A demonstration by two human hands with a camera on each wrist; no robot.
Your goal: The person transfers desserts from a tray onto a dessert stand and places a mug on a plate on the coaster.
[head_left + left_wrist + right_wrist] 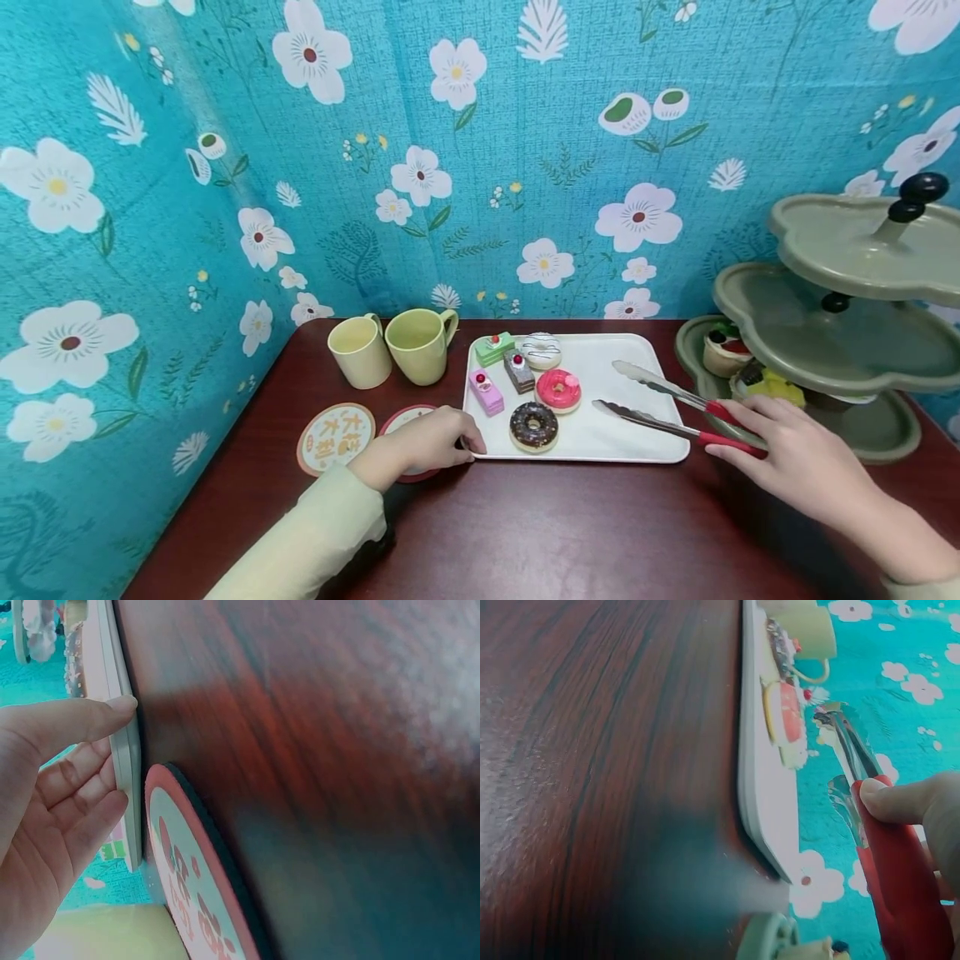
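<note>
A white tray (600, 433) lies on the dark wooden table and carries several toy pastries, among them a chocolate donut (534, 426), a pink donut (558, 390) and a pink cake slice (487, 392). My left hand (450, 437) rests at the tray's front left corner. In the left wrist view its thumb (112, 712) touches the tray rim (129, 772), with the other fingers loosely bent beside it. My right hand (750, 433) grips the red handles of metal tongs (652, 422). Their tips stand apart over the tray's right side, holding nothing. The right wrist view shows the tongs (900, 870) beside the tray (761, 787).
Two pale green cups (360, 350) (420, 344) stand left of the tray. A round coaster (335, 435) lies near them, and another coaster (195, 877) lies under my left hand. A three-tier stand (840, 350) at the right holds pastries (723, 350) on its lowest tier. Floral cloth walls the back and left.
</note>
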